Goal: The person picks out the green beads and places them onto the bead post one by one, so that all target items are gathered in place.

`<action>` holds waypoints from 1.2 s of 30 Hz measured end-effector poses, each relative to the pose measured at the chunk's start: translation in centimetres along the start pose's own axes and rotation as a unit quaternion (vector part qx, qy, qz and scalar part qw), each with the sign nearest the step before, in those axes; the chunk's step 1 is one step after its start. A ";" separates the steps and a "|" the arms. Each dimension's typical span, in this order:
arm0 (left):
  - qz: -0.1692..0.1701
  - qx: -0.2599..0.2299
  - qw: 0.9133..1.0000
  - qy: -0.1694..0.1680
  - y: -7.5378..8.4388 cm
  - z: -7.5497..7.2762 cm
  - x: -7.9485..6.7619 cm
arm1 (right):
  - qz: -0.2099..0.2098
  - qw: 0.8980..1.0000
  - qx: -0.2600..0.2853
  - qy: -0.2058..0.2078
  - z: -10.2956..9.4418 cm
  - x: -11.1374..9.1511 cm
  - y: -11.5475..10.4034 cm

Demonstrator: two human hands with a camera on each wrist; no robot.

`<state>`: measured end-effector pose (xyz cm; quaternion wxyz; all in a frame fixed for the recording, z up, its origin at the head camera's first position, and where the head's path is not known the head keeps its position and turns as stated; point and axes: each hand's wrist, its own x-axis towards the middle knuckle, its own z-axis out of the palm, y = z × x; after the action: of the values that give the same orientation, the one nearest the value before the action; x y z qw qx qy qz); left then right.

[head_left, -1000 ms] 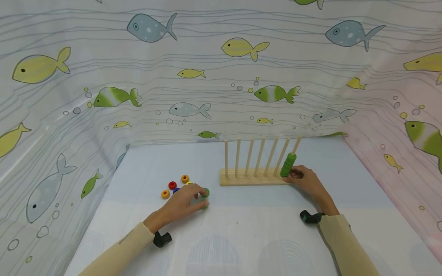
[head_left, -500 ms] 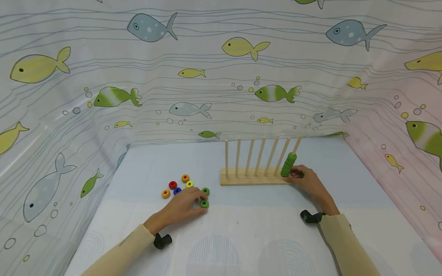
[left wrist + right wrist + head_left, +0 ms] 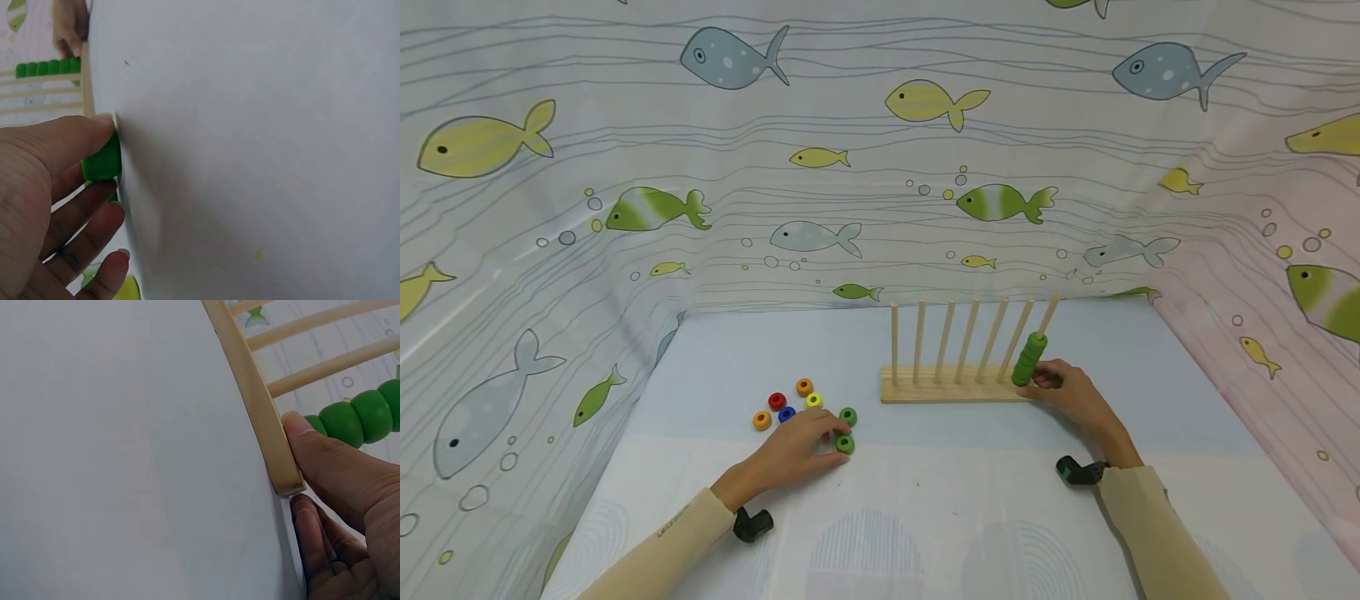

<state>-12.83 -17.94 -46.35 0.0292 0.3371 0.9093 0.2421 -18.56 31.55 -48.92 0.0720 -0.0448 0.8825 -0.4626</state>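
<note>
My left hand (image 3: 793,454) pinches a green bead (image 3: 845,444) low at the tabletop, its thumb on one side and fingers on the other. In the left wrist view the thumb lies against that bead and the other fingers are loosely bent. Just behind it is a second green bead (image 3: 847,416). My right hand (image 3: 1070,402) grips the right end of a wooden peg rack (image 3: 947,389), with the thumb on its base and fingers at the end face. A stack of green beads (image 3: 1028,360) fills the lower part of the rack's rightmost peg, right beside the thumb.
Left of the rack lie loose beads: a red bead (image 3: 777,402), a blue bead (image 3: 786,414), a yellow bead (image 3: 814,401) and two orange ones. The rack's other pegs are bare. A fish-patterned curtain (image 3: 820,200) surrounds the white table (image 3: 917,533).
My left hand has drawn back slightly and its thumb and fingers have closed on the nearer green bead, uncovering the yellow and blue beads. The right hand stays at the rack's end.
</note>
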 end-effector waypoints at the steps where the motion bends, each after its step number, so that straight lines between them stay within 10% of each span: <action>1: -0.003 0.000 1.000 -0.001 0.0 0.0 0.0 | 0.000 1.000 0.002 -0.001 0.0 0.0 0.0; 36: 0.038 -0.010 0.996 0.077 0.3 -0.9 0.8 | 0.004 1.000 0.029 -0.008 -0.2 0.0 0.2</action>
<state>-13.50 -17.61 -45.38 -0.0472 0.3517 0.8928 0.2776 -18.62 31.84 -48.98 0.0822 -0.0432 0.8684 -0.4871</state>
